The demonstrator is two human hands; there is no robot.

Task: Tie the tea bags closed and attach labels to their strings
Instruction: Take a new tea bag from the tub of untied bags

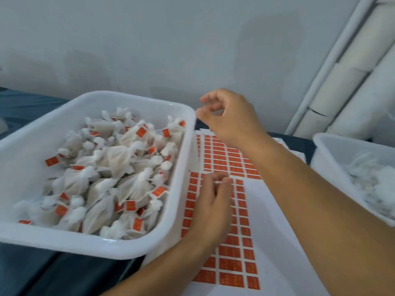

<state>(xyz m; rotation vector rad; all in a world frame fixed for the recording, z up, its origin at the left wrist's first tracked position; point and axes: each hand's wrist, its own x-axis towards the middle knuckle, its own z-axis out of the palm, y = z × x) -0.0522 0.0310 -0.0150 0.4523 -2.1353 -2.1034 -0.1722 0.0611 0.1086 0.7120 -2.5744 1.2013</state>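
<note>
A white tub (184,167) on the left holds several tied tea bags (119,159) with orange labels on their strings. To its right lies a white sheet of orange labels (232,261), with a second sheet (224,159) behind it. My left hand (213,208) rests on the near sheet, thumb and fingertips pinched together at a label. My right hand (229,118) hovers above the tub's far right corner with loosely curled fingers; nothing shows between them.
A second white tub (320,150) at the right edge holds white unlabelled bags (373,182). The table has a dark cover (64,274). A grey wall stands close behind, and white pipes (342,82) run up the right side.
</note>
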